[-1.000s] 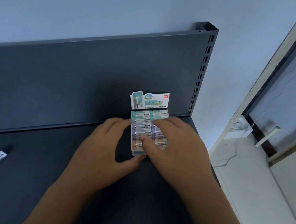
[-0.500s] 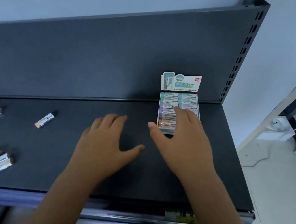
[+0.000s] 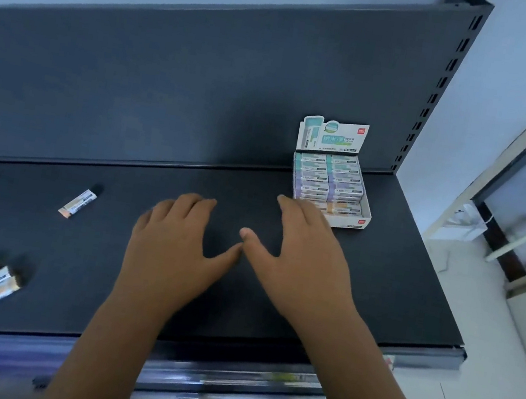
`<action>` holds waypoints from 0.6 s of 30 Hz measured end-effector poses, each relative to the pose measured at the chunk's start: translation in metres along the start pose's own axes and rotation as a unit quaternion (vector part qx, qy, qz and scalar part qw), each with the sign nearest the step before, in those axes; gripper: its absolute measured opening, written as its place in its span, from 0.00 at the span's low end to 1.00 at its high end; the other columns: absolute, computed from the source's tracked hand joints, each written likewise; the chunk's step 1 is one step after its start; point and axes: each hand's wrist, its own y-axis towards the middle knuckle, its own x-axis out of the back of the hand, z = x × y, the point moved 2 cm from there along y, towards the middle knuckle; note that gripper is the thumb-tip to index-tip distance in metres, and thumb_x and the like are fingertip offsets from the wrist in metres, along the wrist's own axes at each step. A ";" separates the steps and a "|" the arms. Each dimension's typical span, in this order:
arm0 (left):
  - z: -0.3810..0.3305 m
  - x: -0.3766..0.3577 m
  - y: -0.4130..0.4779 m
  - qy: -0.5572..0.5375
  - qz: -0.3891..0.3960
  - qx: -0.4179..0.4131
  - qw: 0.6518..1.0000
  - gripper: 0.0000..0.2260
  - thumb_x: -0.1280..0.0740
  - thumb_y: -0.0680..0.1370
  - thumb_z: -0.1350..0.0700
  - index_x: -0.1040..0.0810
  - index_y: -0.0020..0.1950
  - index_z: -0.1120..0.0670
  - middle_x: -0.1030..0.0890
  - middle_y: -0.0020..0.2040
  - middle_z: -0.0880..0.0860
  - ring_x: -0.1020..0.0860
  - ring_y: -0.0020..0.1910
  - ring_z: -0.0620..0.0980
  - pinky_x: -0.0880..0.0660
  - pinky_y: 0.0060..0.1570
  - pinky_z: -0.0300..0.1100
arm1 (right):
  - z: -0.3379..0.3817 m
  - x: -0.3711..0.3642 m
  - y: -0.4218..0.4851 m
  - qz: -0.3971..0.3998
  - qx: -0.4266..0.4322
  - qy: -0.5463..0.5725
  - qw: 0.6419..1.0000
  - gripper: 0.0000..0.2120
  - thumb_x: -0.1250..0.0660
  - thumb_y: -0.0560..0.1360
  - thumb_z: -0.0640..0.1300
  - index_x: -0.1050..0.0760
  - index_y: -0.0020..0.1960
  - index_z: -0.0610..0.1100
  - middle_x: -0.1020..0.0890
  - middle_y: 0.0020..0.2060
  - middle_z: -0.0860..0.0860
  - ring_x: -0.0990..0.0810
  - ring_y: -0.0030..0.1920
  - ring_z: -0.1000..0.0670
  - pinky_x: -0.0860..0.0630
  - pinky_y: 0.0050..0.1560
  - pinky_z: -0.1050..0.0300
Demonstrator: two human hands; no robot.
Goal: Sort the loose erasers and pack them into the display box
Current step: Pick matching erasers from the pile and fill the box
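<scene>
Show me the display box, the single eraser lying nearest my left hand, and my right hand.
display box [image 3: 350,224], head view, on its white front wall.
single eraser [image 3: 78,204], head view, middle of its wrapper.
right hand [image 3: 306,267], head view, back of the hand.

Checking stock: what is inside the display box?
The display box holds two columns of wrapped erasers, teal behind, purple, then orange in front. Anything beneath them is covered.

On the shelf [image 3: 397,270], the display box [image 3: 354,220] stands just beyond the right hand [image 3: 306,267]; loose erasers [image 3: 77,203] lie well left of the left hand [image 3: 176,248].
</scene>
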 end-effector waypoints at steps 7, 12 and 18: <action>0.091 0.014 -0.020 0.005 -0.035 0.004 0.999 0.33 0.45 0.73 0.28 0.22 0.65 0.50 0.22 0.65 0.47 0.24 0.62 0.54 0.28 0.63 0.55 | 0.078 -0.055 0.001 0.015 0.028 0.019 0.999 0.35 0.43 0.79 0.68 0.37 0.78 0.49 0.32 0.75 0.55 0.39 0.77 0.55 0.36 0.74 0.56; 0.205 0.036 -0.037 -0.007 -0.047 0.008 0.999 0.33 0.45 0.73 0.28 0.22 0.65 0.50 0.22 0.64 0.48 0.24 0.61 0.54 0.26 0.60 0.55 | 0.166 -0.123 -0.003 0.027 0.040 0.026 0.998 0.32 0.43 0.79 0.68 0.34 0.76 0.50 0.30 0.72 0.56 0.34 0.73 0.56 0.32 0.71 0.55; 0.335 0.048 -0.061 -0.057 -0.039 0.035 0.997 0.32 0.42 0.72 0.29 0.23 0.66 0.49 0.24 0.65 0.46 0.28 0.63 0.53 0.26 0.60 0.53 | 0.256 -0.192 -0.030 0.076 0.064 0.000 0.995 0.27 0.39 0.80 0.63 0.32 0.74 0.50 0.29 0.68 0.57 0.33 0.69 0.56 0.38 0.64 0.66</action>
